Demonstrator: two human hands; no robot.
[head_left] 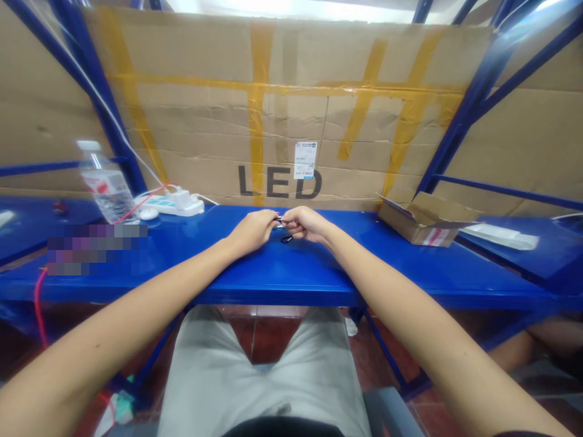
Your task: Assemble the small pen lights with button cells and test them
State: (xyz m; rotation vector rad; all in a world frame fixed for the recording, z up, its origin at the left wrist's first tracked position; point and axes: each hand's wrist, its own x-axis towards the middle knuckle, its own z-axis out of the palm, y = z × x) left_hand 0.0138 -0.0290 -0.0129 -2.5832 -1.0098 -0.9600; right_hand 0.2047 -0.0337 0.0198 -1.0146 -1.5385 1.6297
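Observation:
My left hand and my right hand meet just above the blue table. Both are closed, fingertips pinched toward each other. Between them shows a small dark item with light and coloured bits, too small and too covered by fingers to name. A short black loop, like a cord or cable end, shows just below the right fingers. Whether it joins the item in my fingers, I cannot tell.
A water bottle, a white power strip with plugs and a red cable are on the left. An open cardboard box sits at right. Behind stands a large taped carton marked LED, between blue posts.

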